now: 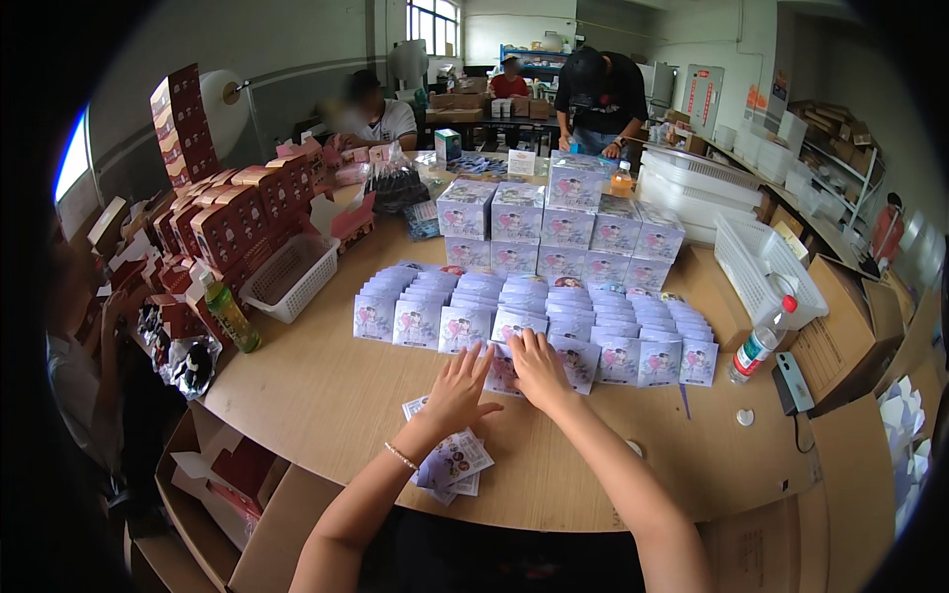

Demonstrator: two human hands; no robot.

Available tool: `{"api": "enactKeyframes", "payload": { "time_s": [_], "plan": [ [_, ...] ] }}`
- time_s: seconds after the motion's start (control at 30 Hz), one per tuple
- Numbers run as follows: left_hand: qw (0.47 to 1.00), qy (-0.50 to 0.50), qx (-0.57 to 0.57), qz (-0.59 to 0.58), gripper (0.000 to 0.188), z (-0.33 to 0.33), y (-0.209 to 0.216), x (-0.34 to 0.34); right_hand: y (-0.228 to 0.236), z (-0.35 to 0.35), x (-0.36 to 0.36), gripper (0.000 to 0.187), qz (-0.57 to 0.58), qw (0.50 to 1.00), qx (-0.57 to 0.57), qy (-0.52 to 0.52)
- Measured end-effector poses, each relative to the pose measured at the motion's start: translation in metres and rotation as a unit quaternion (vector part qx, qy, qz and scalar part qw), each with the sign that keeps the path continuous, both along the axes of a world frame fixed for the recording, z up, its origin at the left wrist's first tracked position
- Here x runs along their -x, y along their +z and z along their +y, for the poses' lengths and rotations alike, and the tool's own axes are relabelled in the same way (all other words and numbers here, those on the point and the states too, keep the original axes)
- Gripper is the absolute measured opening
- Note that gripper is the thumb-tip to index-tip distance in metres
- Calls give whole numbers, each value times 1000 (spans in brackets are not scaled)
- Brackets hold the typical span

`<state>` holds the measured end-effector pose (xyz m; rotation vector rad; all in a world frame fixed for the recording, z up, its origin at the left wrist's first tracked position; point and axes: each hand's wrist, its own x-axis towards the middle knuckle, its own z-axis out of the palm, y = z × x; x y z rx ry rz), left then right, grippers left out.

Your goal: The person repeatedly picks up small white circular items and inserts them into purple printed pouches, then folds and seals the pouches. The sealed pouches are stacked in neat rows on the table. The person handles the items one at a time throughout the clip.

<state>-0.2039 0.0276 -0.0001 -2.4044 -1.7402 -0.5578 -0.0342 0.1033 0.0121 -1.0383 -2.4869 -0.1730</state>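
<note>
Several rows of square lilac printed packets (467,326) lean one behind another on the table in front of me. My left hand (458,387) is open, its fingers stretched toward the middle rows and its thumb out to the side. Bent over the front of a middle row, my right hand (537,368) touches the packets with its fingers apart; its thumb is hidden. One packet (500,372) stands at the front between both hands. Below my left hand lie several loose printed sheets or flat packets (460,460), partly covered by my wrist.
Lilac boxes (514,212) are stacked behind the rows. Red boxes (242,212), a white basket (292,280) and a green bottle (229,314) stand left. At right are a clear bottle (761,341), a white basket (766,267) and cartons (845,316). People work across the table and at left.
</note>
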Motion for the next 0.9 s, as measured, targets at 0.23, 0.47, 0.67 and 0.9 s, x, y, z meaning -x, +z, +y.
{"api": "enactKeyframes", "payload": {
  "time_s": [0.23,0.47,0.67,0.9],
  "plan": [
    [992,20,-111,58,102,57,-10,-13,-2,8,-14,58,59,993,-97,37],
    [986,-69,-97,118,96,82,2,-7,14,2,-97,81,-51,988,-7,-146],
    [979,-164,-56,111,90,95,14,0,-3,15,-101,82,-79,990,-59,-106],
    [985,-149,-28,79,97,85,16,-4,-11,29,-103,84,-63,988,-93,-103]
  ]
}}
